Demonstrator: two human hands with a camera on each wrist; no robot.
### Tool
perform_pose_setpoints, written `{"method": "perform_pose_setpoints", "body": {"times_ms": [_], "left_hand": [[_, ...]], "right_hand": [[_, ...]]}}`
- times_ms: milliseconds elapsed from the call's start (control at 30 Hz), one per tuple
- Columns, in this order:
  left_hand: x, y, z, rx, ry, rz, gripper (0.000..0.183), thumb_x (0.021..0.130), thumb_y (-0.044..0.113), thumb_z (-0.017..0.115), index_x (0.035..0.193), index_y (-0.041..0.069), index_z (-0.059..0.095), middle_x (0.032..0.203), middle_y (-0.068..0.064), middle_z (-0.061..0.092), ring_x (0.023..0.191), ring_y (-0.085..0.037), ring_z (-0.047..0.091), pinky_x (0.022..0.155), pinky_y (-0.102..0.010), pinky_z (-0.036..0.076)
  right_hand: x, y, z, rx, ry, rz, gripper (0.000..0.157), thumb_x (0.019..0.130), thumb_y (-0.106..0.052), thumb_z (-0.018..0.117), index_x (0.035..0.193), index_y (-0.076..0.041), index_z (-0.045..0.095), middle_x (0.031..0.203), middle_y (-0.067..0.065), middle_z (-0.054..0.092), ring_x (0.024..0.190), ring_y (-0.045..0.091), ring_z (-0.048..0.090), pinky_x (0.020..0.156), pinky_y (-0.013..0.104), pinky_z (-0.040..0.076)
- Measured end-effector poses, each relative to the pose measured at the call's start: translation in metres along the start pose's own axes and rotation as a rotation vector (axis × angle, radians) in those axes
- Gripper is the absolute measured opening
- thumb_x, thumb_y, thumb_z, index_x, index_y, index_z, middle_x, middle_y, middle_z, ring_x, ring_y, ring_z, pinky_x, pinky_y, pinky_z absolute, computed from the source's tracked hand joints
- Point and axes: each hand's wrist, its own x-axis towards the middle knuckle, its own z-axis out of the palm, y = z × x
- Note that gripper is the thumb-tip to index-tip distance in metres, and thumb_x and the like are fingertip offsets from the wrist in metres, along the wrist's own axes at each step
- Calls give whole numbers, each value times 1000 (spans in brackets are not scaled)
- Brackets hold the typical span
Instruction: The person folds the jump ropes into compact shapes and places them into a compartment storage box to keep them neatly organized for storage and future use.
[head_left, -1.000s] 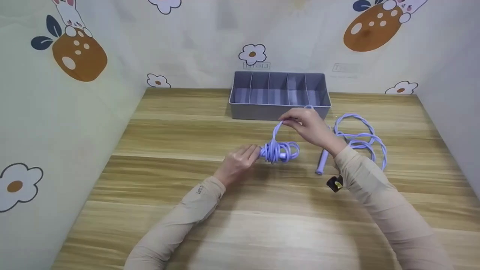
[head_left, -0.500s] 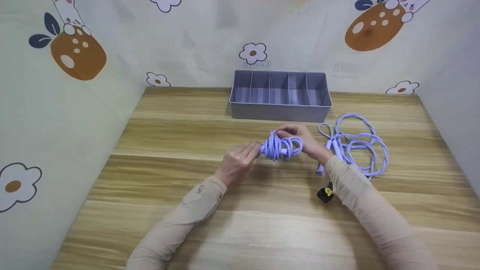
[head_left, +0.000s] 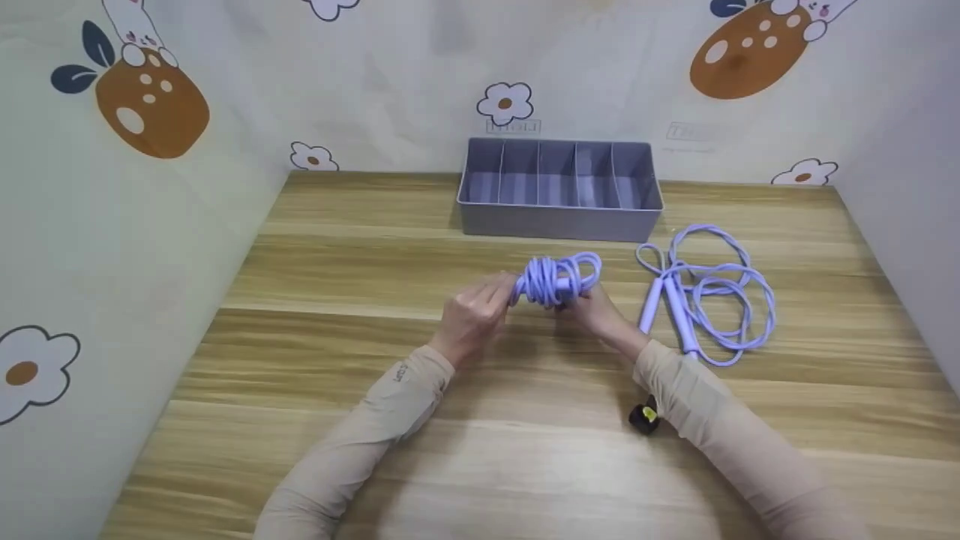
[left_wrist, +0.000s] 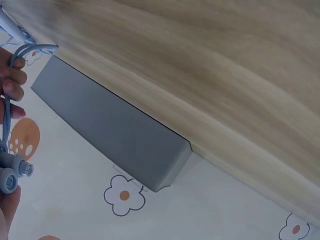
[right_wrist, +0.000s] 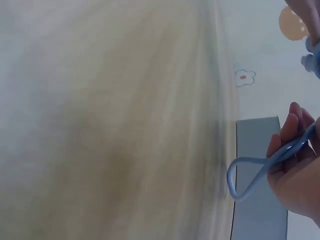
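Note:
A lavender-blue jump rope (head_left: 546, 281), wound in several turns round its handles, is held just above the table in the head view. My left hand (head_left: 472, 315) grips the handles at the bundle's left side; the handle ends (left_wrist: 11, 175) show at the left edge of the left wrist view. Under the bundle's right side, my right hand (head_left: 598, 311) holds the rope, its fingers partly hidden by the coils. In the right wrist view a rope loop (right_wrist: 245, 177) sticks out from that hand's curled fingers.
A grey box (head_left: 559, 223) with several compartments stands at the table's back edge against the patterned wall. Right of my right hand lies a second jump rope (head_left: 681, 319), loosely coiled. A small black object (head_left: 643, 417) with a yellow mark is beside my right cuff.
My right hand has come down from above the bundle, where it drew out a rope strand, round to beneath its right side. The strand now lies against the coils. The bundle has risen slightly.

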Motion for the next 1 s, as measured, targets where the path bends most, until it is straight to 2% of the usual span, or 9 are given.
{"method": "perform_pose_setpoints", "body": {"times_ms": [100,200,300,433,633,767,900,1000], "left_hand": [[2,-2,0,-9,18,-70,20,72,0,69,92,-1,65,88,-15,68,75,-24,67,67,-28,55],[3,-6,0,9,35,-124,18,71,-3,68,89,-1,65,85,-15,69,71,-24,67,61,-28,56],[2,-8,0,29,44,-146,17,69,-4,67,85,-1,65,83,-14,69,64,-21,66,54,-26,55],[-1,-10,0,38,15,-164,16,69,-3,66,85,0,64,83,-12,69,61,-20,65,50,-26,53],[-5,-13,-1,34,-54,-266,18,72,-4,65,89,-1,64,81,-13,69,55,-20,63,46,-26,51],[-7,-13,0,60,-68,-297,16,72,-4,64,88,-1,63,74,-12,68,48,-18,58,42,-27,49],[-8,-10,-1,82,-106,-315,20,70,-4,65,90,-1,63,73,-11,67,48,-19,58,40,-28,48],[-8,-7,-2,81,-153,-328,23,69,-5,65,92,0,63,74,-11,68,50,-19,59,40,-28,47]], "right_hand": [[-6,-2,5,-17,-71,20,14,91,5,43,92,13,55,67,18,56,61,18,50,58,23,44],[-11,-2,8,-129,-123,-27,19,92,2,45,102,15,55,66,24,53,55,18,46,50,19,38],[-17,-2,7,-205,-141,-23,25,92,-1,47,112,12,54,63,16,53,50,11,43,45,17,36],[-25,-7,5,-318,-123,-55,24,91,-3,50,112,7,56,63,6,54,50,6,43,46,19,39],[-38,-19,0,-592,-47,-244,34,87,-2,56,121,2,54,76,5,64,64,15,57,58,31,50],[-43,-26,-4,-736,8,-405,35,82,2,60,116,2,58,85,10,65,72,23,61,63,36,52],[-46,-32,-6,-823,19,-558,36,74,6,62,110,4,59,84,11,64,72,25,60,63,37,52],[-47,-39,-8,-841,-20,-629,37,70,9,61,107,3,60,82,9,63,71,24,58,62,34,51]]}}
